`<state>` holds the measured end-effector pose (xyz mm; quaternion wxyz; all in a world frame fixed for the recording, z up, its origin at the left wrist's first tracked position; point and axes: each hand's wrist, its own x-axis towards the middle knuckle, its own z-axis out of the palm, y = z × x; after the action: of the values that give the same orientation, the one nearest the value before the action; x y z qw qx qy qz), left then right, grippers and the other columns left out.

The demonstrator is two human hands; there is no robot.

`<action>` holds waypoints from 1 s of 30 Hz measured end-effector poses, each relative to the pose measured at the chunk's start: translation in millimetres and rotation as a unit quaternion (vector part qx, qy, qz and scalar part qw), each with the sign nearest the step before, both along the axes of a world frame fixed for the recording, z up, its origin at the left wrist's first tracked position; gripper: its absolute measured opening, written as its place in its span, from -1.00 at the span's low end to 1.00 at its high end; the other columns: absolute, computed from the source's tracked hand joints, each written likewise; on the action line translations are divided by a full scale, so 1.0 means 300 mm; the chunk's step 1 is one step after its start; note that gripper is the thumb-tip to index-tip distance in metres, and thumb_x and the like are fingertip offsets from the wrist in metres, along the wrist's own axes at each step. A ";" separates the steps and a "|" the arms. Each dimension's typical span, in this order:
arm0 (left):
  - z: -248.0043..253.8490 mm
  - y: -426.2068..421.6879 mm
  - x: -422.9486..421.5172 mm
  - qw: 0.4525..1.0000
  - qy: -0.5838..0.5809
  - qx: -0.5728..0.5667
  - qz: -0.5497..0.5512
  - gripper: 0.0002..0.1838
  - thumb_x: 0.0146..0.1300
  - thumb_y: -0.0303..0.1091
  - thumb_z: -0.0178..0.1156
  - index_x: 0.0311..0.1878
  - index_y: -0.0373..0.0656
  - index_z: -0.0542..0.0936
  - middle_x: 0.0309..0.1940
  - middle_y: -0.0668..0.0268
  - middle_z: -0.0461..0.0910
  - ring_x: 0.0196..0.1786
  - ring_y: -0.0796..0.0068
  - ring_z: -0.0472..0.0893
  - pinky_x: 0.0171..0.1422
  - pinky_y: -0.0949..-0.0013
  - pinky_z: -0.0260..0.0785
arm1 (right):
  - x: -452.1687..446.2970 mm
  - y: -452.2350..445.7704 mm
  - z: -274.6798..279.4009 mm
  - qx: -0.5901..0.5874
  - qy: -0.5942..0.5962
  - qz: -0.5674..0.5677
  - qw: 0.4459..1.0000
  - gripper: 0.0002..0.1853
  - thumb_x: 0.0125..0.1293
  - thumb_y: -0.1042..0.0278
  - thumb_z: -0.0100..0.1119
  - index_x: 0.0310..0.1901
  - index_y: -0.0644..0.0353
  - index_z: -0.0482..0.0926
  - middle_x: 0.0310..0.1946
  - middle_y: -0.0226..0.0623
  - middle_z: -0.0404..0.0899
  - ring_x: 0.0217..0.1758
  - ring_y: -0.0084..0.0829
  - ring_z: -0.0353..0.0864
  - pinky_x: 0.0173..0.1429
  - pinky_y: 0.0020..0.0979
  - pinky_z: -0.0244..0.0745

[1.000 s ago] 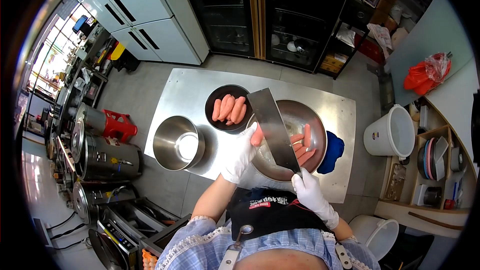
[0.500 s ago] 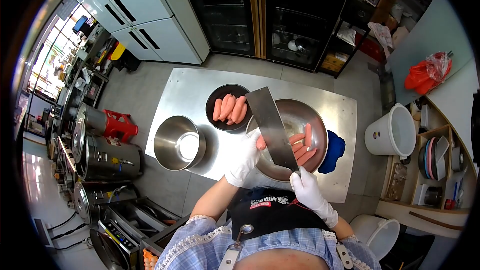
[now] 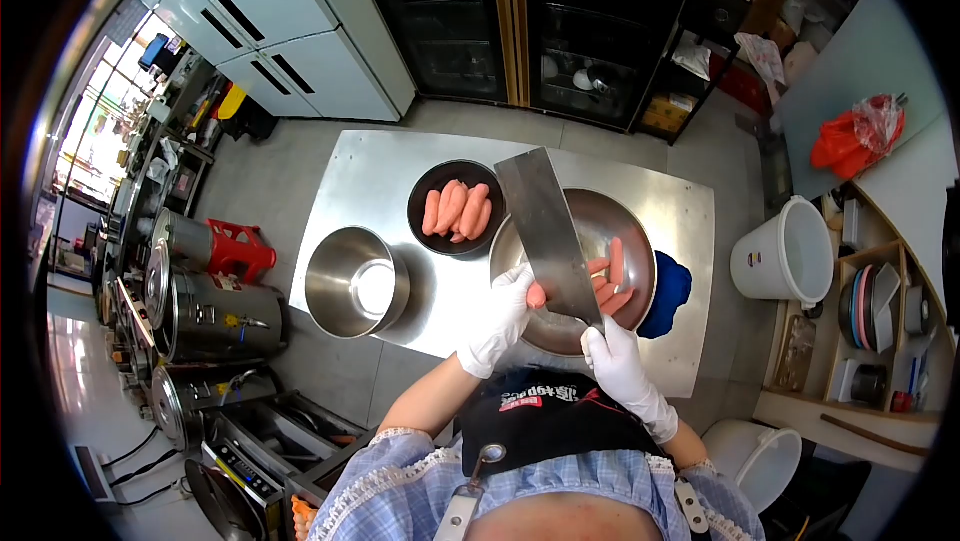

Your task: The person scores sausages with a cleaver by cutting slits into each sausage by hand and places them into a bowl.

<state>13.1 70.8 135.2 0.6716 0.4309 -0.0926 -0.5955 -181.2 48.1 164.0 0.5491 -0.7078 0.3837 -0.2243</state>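
My right hand [image 3: 620, 366], in a white glove, is closed around the handle of a broad cleaver [image 3: 547, 231]. The blade points away from me above a wide steel bowl [image 3: 643, 241] and hides part of it. On the blade's left side my left hand [image 3: 508, 306], also gloved, grips a pink sausage [image 3: 537, 295] whose end sticks out beside the blade. Whether the blade touches it, I cannot tell. Several sausages or pieces [image 3: 616, 263] lie in the steel bowl. Beyond my left hand, a black bowl [image 3: 452, 245] holds several whole sausages [image 3: 455, 207].
A deep steel pot [image 3: 328, 286] stands at the left of the metal table [image 3: 375, 156]. A blue cloth [image 3: 670, 293] lies against the steel bowl's right side. White buckets [image 3: 775, 266] and shelves are to the right; large steel pots [image 3: 225, 321] stand on the left.
The cleaver has shifted slightly away from me with my right hand. My left hand and the sausage in it have moved a little to the right. The view has tilted slightly.
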 end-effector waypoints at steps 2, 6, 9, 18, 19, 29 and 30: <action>0.000 0.001 -0.004 1.000 0.004 0.004 0.005 -0.69 0.49 -0.27 -0.01 -0.02 -0.33 0.59 -0.20 0.29 0.65 -0.17 0.54 0.60 0.04 0.46 0.44 | 0.001 -0.001 0.007 0.009 -0.001 -0.002 1.000 -0.71 0.38 0.40 0.04 0.01 0.45 0.44 -0.56 -0.01 0.49 -0.49 -0.08 0.54 -0.35 -0.19 0.39; -0.038 -0.007 0.010 1.000 0.009 0.010 0.008 -0.69 0.49 -0.25 0.00 -0.01 -0.31 0.59 -0.20 0.31 0.64 -0.21 0.58 0.56 -0.02 0.48 0.41 | 0.006 0.000 0.038 0.042 -0.004 -0.016 0.999 -0.75 0.39 0.41 0.02 -0.03 0.43 0.46 -0.58 -0.14 0.48 -0.54 -0.26 0.50 -0.38 -0.27 0.39; -0.067 -0.016 0.081 0.993 -0.108 0.036 0.035 -0.68 0.49 -0.23 0.01 -0.01 -0.29 0.60 -0.22 0.36 0.62 -0.23 0.61 0.52 -0.04 0.50 0.37 | 0.003 -0.003 0.068 0.046 -0.013 -0.039 0.998 -0.78 0.40 0.42 0.00 -0.05 0.40 0.48 -0.61 -0.25 0.46 -0.57 -0.40 0.44 -0.41 -0.34 0.37; -0.223 -0.113 0.546 0.792 -0.574 0.088 0.187 -0.69 0.33 -0.32 0.18 -0.02 -0.38 0.60 -0.22 0.12 0.60 -0.17 0.31 0.60 -0.03 0.35 0.43 | -0.057 -0.027 0.055 0.031 -0.039 -0.051 0.997 -0.77 0.42 0.49 -0.11 0.00 0.34 0.50 -0.61 -0.45 0.40 -0.59 -0.63 0.36 -0.46 -0.53 0.31; -0.190 -0.131 0.564 0.757 -0.627 0.081 0.164 -0.70 0.32 -0.33 0.18 0.01 -0.35 0.60 -0.19 0.10 0.58 -0.14 0.23 0.61 -0.01 0.33 0.44 | -0.060 -0.028 0.049 0.030 -0.028 -0.038 0.998 -0.76 0.45 0.50 -0.16 0.01 0.34 0.48 -0.57 -0.49 0.40 -0.56 -0.68 0.34 -0.45 -0.57 0.31; -0.196 -0.326 0.759 0.590 -0.807 0.015 -0.009 -0.69 0.26 -0.48 0.08 0.05 -0.19 0.63 -0.11 0.05 0.58 0.00 0.01 0.53 0.15 0.17 0.37 | -0.076 -0.012 0.062 0.057 -0.016 -0.077 0.995 -0.83 0.41 0.47 -0.09 -0.09 0.33 0.48 -0.62 -0.42 0.40 -0.59 -0.57 0.37 -0.46 -0.48 0.34; -0.171 -0.329 0.727 0.593 -0.805 0.018 0.011 -0.71 0.26 -0.48 0.08 0.01 -0.21 0.65 -0.14 0.07 0.58 0.01 0.04 0.53 0.14 0.18 0.38 | -0.088 -0.011 0.058 0.058 -0.013 -0.098 0.993 -0.82 0.42 0.47 -0.08 -0.07 0.32 0.49 -0.63 -0.42 0.39 -0.60 -0.57 0.37 -0.47 -0.47 0.34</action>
<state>231.2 -27.8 84.0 0.3225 0.7483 -0.5797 -0.0004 -207.7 44.9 181.3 0.5697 -0.6308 0.4562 -0.2636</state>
